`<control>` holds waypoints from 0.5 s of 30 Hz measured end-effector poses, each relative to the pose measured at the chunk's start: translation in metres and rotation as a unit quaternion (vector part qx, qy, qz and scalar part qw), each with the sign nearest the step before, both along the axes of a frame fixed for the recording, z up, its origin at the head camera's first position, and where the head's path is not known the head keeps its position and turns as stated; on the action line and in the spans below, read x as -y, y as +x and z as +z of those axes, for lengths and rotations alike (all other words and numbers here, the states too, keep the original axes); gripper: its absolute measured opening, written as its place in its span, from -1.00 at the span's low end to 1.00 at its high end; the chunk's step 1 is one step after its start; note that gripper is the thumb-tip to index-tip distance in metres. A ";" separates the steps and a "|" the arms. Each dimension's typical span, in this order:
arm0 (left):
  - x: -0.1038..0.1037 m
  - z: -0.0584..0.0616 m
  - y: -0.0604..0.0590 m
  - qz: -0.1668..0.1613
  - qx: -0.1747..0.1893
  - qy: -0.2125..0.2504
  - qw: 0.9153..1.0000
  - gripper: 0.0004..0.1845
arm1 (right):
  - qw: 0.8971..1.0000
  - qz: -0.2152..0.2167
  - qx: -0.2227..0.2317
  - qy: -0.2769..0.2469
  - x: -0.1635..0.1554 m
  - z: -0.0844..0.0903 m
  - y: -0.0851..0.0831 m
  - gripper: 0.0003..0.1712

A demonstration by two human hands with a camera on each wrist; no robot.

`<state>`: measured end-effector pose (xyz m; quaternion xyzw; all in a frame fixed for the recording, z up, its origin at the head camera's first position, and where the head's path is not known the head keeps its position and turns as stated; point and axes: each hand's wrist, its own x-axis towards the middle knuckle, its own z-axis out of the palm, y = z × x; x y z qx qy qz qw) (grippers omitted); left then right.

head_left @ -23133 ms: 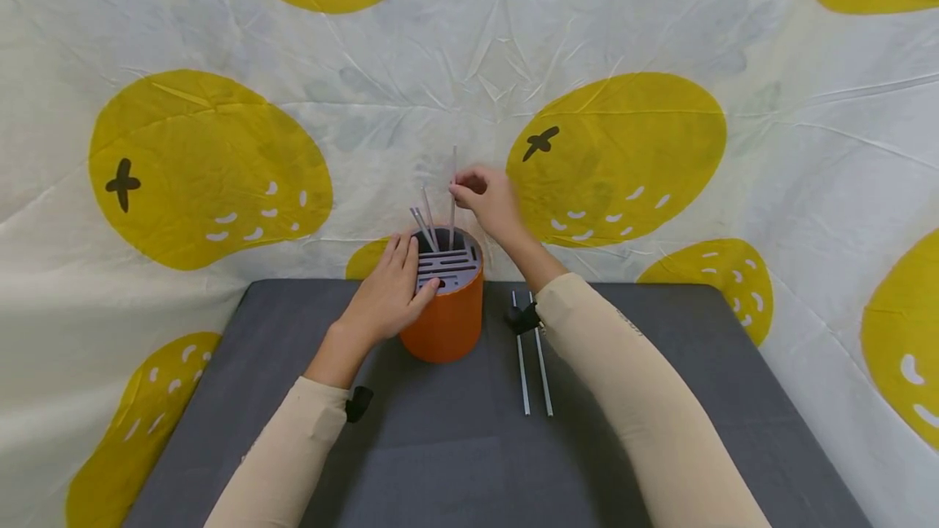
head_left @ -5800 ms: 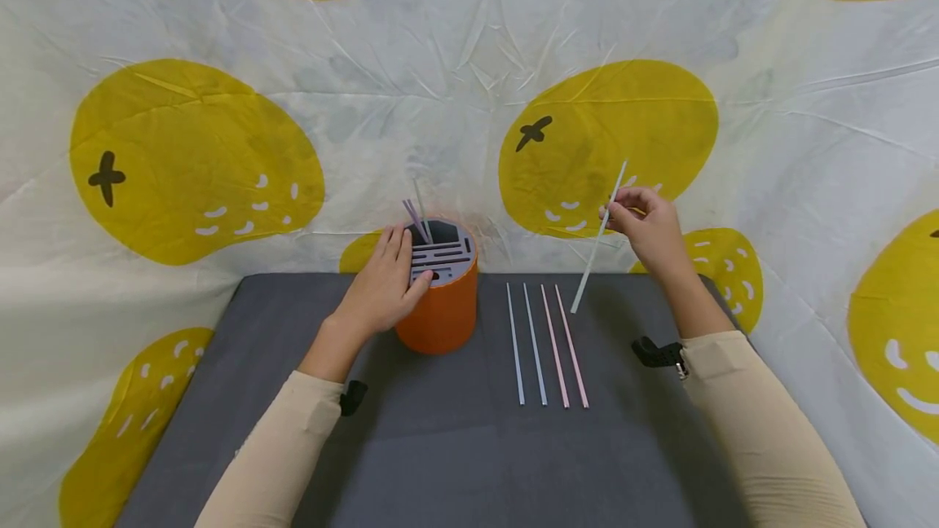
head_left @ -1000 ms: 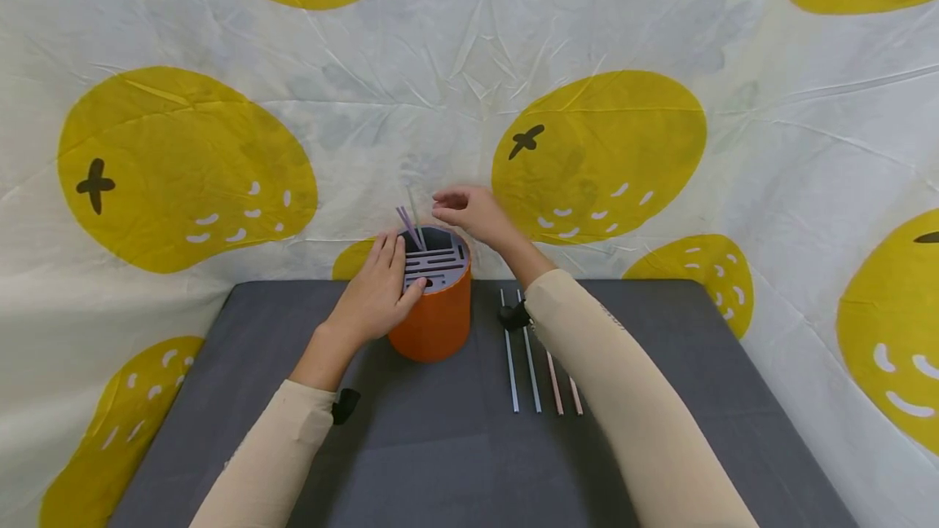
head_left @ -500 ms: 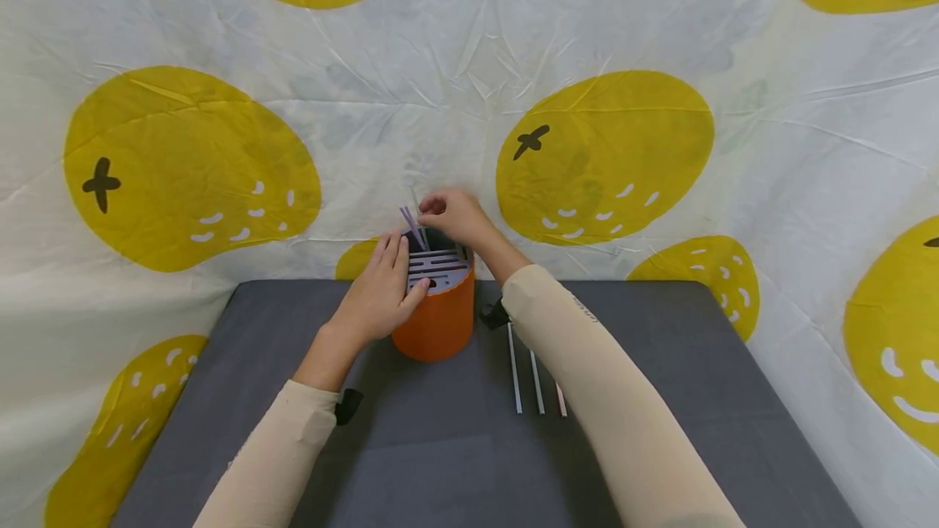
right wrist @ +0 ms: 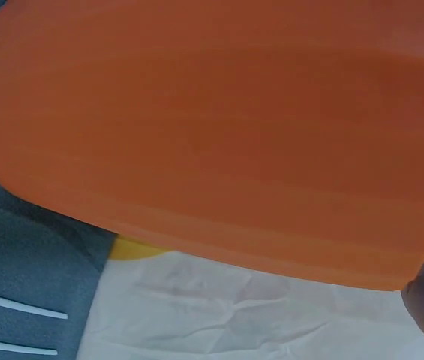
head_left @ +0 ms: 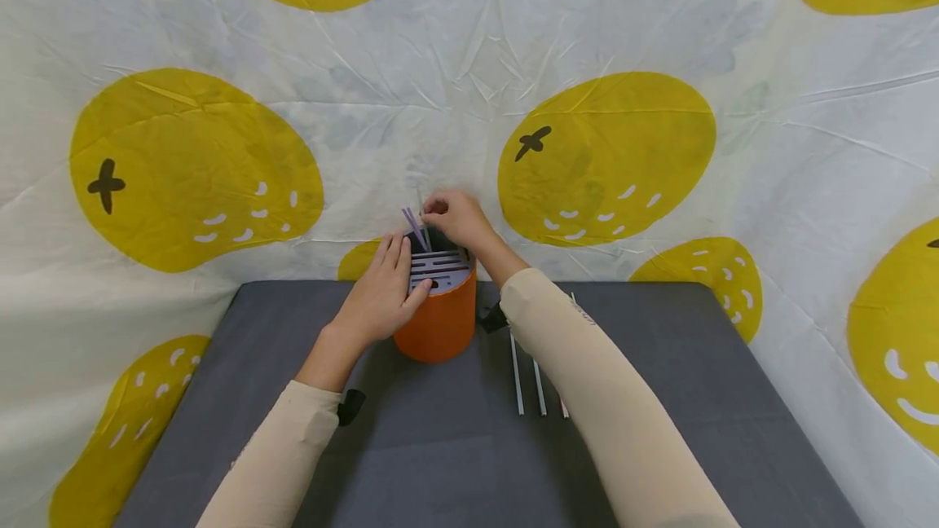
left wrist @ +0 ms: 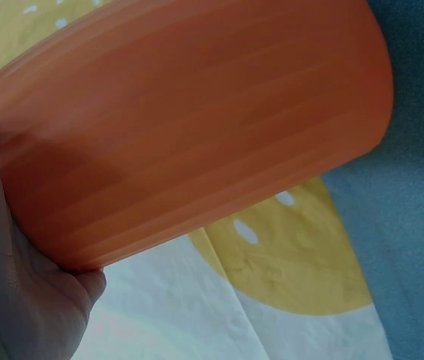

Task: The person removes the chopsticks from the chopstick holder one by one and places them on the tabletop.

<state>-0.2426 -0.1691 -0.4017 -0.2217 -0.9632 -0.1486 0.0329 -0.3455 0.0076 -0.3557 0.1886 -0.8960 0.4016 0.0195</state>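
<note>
Apparently, the right hand point(head_left: 456, 217) is pinching 1 pale stick point(head_left: 420, 200), calling for lift-out, the straight-fingered left hand point(head_left: 376, 294) bracing the holder point(head_left: 438, 328).

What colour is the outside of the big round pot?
Orange: the round pot shows its side closest up in the right wrist view.

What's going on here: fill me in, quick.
A person is working with thin sticks and an orange holder on a dark table. The left hand rests on the holder's rim, while the right hand appears to pinch a pale stick at its open back section. Purple sticks lean there too. More sticks lie on the table, partly hidden by the right sleeve.
</note>
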 end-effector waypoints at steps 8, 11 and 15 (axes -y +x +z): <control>0.001 -0.002 0.000 0.004 0.001 0.002 1.000 -0.11 | 0.997 -0.001 0.010 -0.077 -0.008 0.007 0.005 -0.84; 0.001 -0.003 0.000 0.004 -0.002 0.004 1.000 -0.11 | 0.995 -0.006 0.004 -0.103 -0.012 0.013 0.005 -0.86; 0.001 -0.002 -0.001 0.002 -0.003 0.006 1.000 -0.10 | 0.987 -0.006 -0.001 -0.163 -0.017 0.022 0.004 -0.88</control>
